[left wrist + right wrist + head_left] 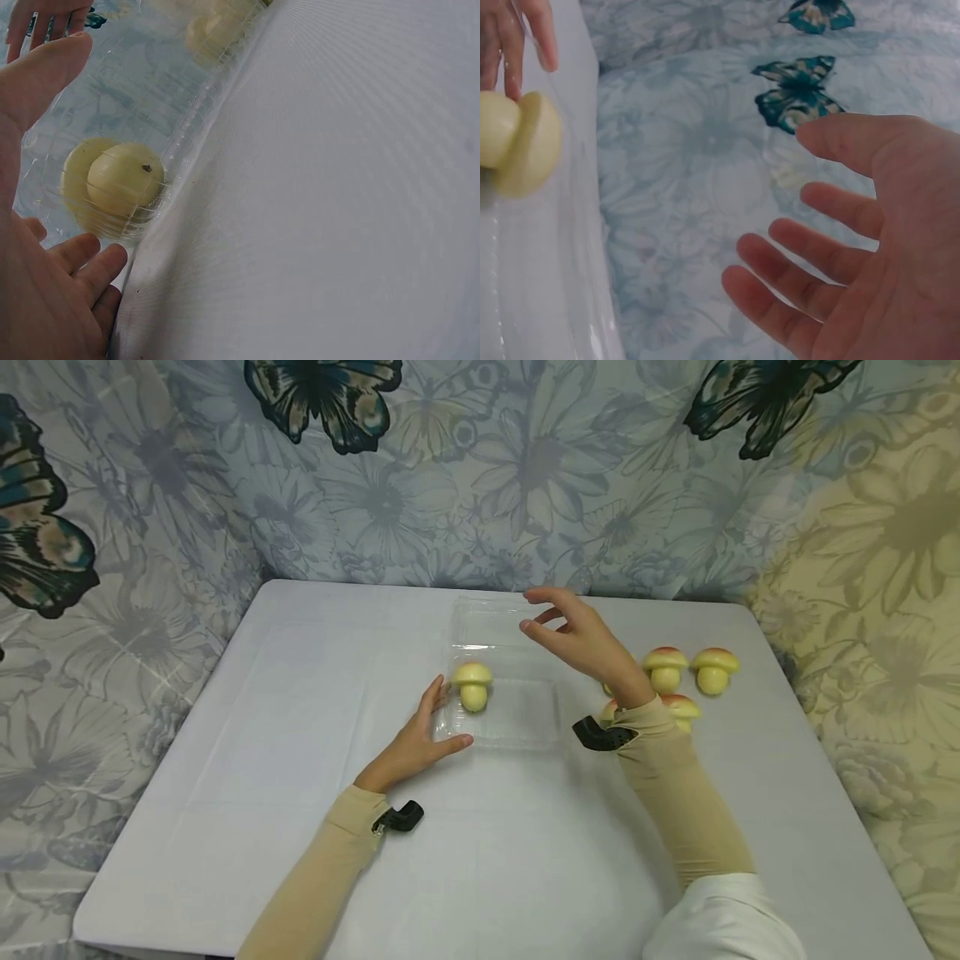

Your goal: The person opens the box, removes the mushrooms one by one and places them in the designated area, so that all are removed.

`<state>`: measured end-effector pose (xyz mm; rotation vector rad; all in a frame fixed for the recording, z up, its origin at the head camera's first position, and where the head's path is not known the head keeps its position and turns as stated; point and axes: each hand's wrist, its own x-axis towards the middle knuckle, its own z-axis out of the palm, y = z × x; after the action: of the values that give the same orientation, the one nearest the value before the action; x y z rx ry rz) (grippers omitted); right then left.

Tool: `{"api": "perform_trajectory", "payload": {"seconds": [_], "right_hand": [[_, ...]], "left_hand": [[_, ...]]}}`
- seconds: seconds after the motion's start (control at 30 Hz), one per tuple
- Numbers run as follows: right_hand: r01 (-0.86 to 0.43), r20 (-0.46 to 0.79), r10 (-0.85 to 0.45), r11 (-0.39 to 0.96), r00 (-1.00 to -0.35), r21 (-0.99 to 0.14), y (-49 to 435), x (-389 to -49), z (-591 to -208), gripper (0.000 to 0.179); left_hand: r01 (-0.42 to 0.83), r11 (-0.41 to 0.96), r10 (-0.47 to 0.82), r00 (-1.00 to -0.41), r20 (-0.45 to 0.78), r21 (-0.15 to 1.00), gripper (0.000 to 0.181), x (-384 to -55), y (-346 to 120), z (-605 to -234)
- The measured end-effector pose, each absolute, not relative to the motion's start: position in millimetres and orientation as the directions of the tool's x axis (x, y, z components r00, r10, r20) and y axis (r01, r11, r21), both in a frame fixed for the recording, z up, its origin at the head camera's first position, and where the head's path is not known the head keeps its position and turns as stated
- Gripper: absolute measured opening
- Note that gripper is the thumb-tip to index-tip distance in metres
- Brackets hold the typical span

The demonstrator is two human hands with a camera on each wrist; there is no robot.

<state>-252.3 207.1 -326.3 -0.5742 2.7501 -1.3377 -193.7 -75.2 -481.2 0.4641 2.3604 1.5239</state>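
A clear plastic clamshell box (525,714) lies with its lid (491,625) folded back towards the wall. Inside its left half rests one toy mushroom (472,687) with a yellowish cap and a pale round stem. My left hand (412,747) is at the box's left side, fingers along the wall and thumb stretched past the front corner. Over the box's right rear part hovers my right hand (581,643), its fingers apart and slightly bent with nothing between them. The right wrist view shows this spread hand (855,247) with the mushroom (529,146) off to the left.
Several more mushrooms (714,672) with red-tinged caps stand on the white table (300,710) to the right, partly hidden behind my right forearm. Flowered cloth (420,510) with butterfly shapes hangs behind the table and on both sides.
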Motion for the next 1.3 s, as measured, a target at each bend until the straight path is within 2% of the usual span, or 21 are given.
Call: {"api": "perform_trajectory", "payload": {"seconds": [0.13,0.4,1.3], "right_hand": [[-0.32,0.128,-0.362,0.541,-0.923,-0.778,199.0,-253.8,-333.5,0.05],[-0.266,0.044,-0.381,0.553,-0.924,-0.789,187.0,-254.0,-351.6,0.054],[-0.26,-0.026,-0.447,0.565,-0.894,-0.783,165.9,-255.9,-380.0,0.056]], "left_hand": [[0.106,0.384,0.421,-0.904,-0.072,0.917,0.116,-194.7,-75.7,-482.0],[0.095,0.373,0.424,-0.902,-0.078,0.923,0.114,-196.7,-74.8,-482.3],[0.08,0.366,0.419,-0.904,-0.088,0.927,0.112,-196.2,-77.1,-482.0]]}}
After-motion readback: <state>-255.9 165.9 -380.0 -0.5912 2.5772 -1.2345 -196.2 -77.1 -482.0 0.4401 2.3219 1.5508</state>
